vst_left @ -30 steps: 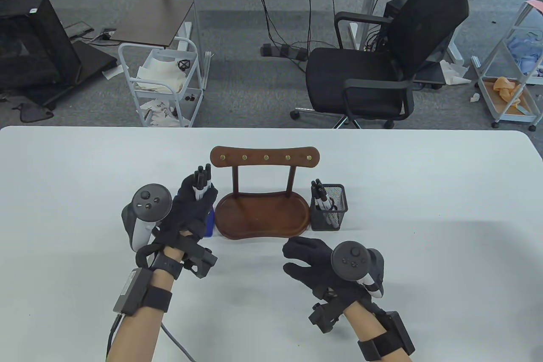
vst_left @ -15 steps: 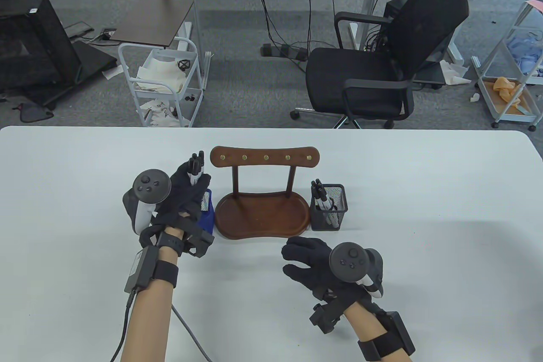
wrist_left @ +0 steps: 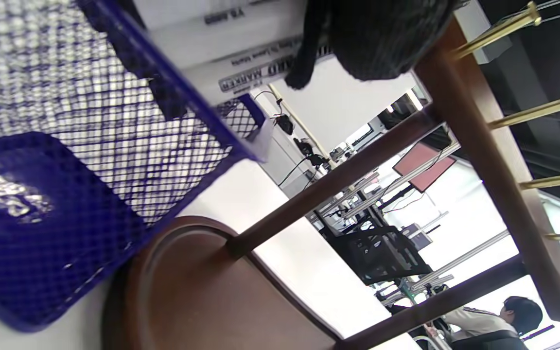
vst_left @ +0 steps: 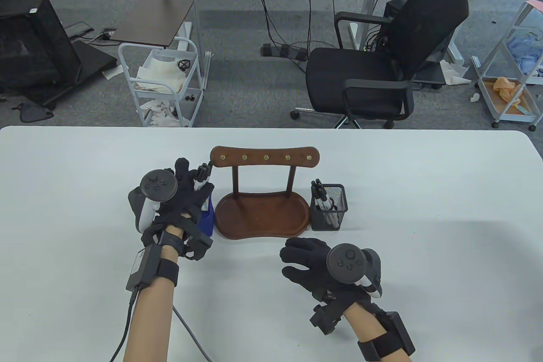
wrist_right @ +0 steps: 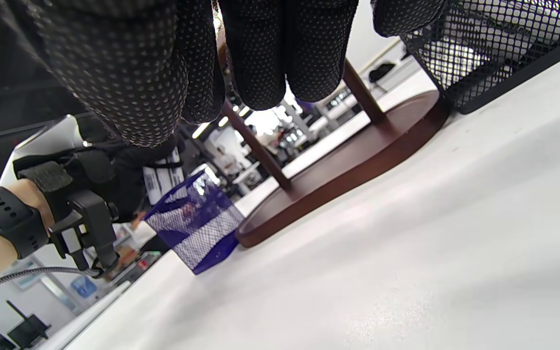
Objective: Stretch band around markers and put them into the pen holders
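Note:
My left hand point(vst_left: 191, 186) grips a bundle of black-capped white markers point(vst_left: 202, 174) upright, with their lower ends inside the blue mesh pen holder point(vst_left: 207, 214). In the left wrist view the white marker barrels point(wrist_left: 241, 46) pass behind the blue holder's rim point(wrist_left: 129, 63), under a gloved finger point(wrist_left: 372, 39). No band shows on the bundle. My right hand point(vst_left: 297, 256) rests open on the table, holding nothing, in front of the wooden rack. A black mesh pen holder point(vst_left: 328, 208) holds more markers point(vst_left: 320, 197).
A wooden peg rack with an oval tray point(vst_left: 263, 215) stands between the two holders. The right wrist view shows the tray point(wrist_right: 353, 160), blue holder point(wrist_right: 197, 231) and black holder point(wrist_right: 494, 43). A black office chair point(vst_left: 382, 60) stands beyond the white table point(vst_left: 424, 192).
My left hand moved forward and right, then lowered the marker bundle into the blue holder. My right hand barely shifted.

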The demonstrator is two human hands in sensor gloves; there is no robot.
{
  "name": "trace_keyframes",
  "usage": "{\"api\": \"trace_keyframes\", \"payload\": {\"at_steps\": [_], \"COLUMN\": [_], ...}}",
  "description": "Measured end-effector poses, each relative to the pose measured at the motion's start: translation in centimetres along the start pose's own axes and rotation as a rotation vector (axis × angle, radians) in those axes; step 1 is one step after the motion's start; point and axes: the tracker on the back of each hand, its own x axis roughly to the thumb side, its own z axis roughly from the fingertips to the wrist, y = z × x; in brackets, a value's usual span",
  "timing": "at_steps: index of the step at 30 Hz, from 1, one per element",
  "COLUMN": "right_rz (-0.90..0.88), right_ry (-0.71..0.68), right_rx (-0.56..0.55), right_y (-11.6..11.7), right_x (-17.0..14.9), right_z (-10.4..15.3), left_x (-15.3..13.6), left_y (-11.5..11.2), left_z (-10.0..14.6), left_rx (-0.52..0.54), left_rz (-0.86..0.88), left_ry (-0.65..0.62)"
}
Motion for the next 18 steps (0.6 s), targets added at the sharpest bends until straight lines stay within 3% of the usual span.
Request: {"api": "trace_keyframes", "payload": {"at_steps": [9, 13, 18], "right_rz": [0.000, 0.001, 0.004], "right_ry": [-0.004, -0.006, -0.007], "right_rx": [0.008, 0.009, 0.012], "right_y": [0.1, 0.1, 0.2], "right_x": [0.1, 0.2, 0.3], "right_z": [0.0, 0.0, 0.0], "left_x": [0.4, 0.9, 2.4], "left_y": [-0.2, -0.1, 0.0], "left_z": [0.1, 0.6, 3.0], "left_rx": [-0.035, -0.072, -0.077], "left_rz": [-0.119, -0.133, -0.159], "left_ry": [0.058, 0.036, -0.056]}}
